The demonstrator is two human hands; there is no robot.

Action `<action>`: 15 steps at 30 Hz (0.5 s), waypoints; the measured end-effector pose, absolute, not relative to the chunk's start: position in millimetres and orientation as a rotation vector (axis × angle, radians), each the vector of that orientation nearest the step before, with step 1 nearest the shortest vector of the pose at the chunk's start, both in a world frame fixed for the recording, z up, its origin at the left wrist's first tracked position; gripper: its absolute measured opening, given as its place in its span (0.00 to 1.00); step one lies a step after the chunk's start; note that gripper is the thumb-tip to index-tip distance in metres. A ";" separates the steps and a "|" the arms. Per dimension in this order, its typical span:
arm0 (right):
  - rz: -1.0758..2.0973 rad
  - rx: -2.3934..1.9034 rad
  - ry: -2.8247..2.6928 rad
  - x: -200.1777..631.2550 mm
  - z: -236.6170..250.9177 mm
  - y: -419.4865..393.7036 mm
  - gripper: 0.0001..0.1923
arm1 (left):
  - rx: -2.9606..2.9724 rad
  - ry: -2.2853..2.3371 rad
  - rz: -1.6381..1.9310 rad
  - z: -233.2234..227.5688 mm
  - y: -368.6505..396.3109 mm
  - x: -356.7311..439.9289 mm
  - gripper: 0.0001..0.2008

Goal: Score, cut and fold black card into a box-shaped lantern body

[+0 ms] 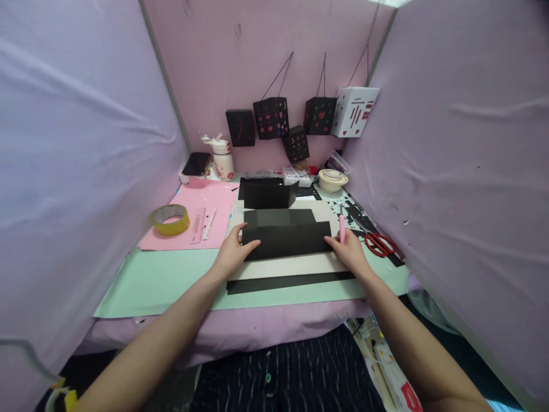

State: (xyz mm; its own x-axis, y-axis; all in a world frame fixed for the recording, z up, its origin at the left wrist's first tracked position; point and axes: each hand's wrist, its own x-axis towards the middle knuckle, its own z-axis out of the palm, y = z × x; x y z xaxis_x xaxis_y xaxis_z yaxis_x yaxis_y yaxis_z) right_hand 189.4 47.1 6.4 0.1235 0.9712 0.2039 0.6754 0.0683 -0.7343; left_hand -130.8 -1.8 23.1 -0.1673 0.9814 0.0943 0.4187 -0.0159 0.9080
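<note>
Hands: left [234, 252] fingers spread on one black sheet [286, 240]; right [349, 252] pinching pink pen [342, 228].

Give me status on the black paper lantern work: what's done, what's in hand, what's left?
Done: four black lanterns and one white lantern hang on the back wall. In hand: the left hand presses a black card sheet flat; the right hand holds its other end with a pink craft knife. Left, likely: this sheet shows no cutouts yet, and a folded black piece sits behind it.
</note>
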 end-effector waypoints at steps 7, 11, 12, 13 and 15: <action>0.198 -1.801 -1.757 178.1 -13.6 40.7 0.12 | 1.960 1.977 1.155 8.8 -5.0 -116.6 0.43; -0.052 -1.659 -1.868 178.1 -23.6 41.9 0.10 | 2.341 1.968 0.929 5.4 -3.8 -114.9 0.26; -0.079 -1.620 -1.888 178.6 -25.3 42.5 0.10 | 2.440 1.872 0.857 5.9 -2.5 -112.3 0.22; -0.086 -1.598 -1.902 179.1 -26.5 43.1 0.10 | 2.524 1.756 0.784 7.0 -0.7 -107.7 0.21; -0.066 -1.589 -1.917 179.8 -27.9 43.8 0.10 | 2.632 1.527 0.640 9.7 4.3 -91.9 0.22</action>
